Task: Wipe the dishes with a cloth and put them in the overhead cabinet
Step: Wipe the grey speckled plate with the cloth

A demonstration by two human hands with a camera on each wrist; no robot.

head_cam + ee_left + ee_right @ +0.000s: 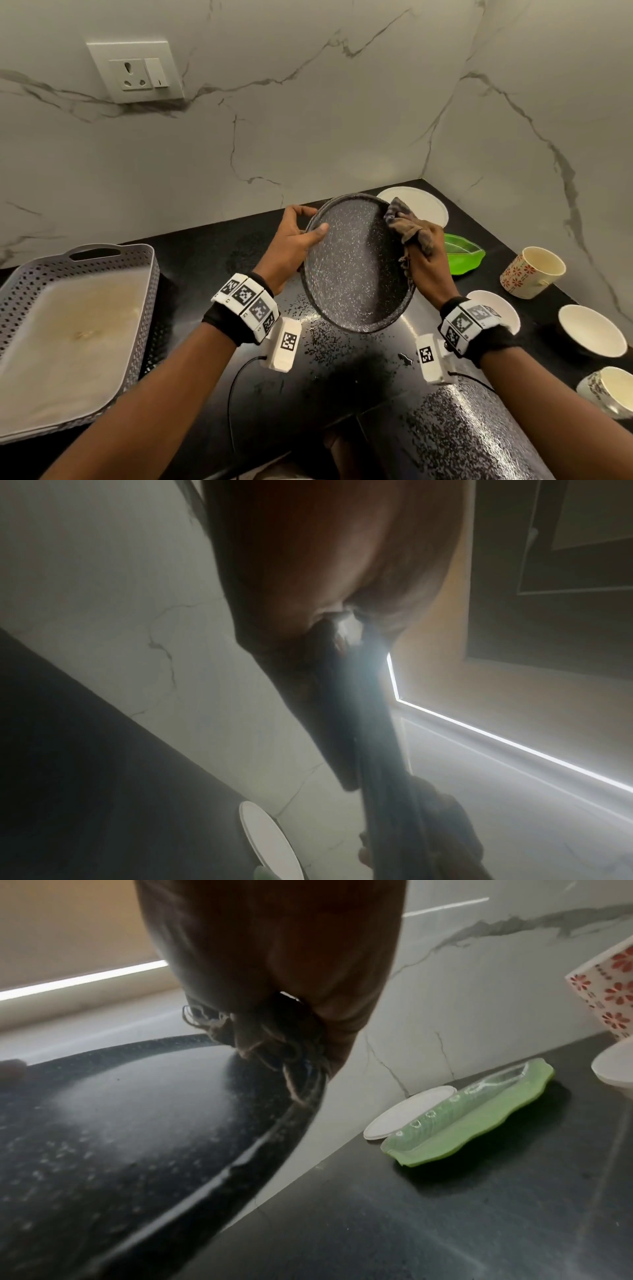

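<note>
Above the black surface [342,394], the left hand [291,240] pinches the speckled plate [352,267] by its rim; the right hand [424,253], gripping the cloth [402,219], could lever the plate loose onto the white bowl [592,330] beside it.

Dark white-speckled plate [352,270], brownish cloth [409,228], green leaf dish [467,255], red-flowered cream cup [529,274], black counter [342,377].

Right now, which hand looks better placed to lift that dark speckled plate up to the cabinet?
Probably the left hand: it already grips the dark plate by its rim, thumb on the face. The right hand is bunched around the cloth.
</note>
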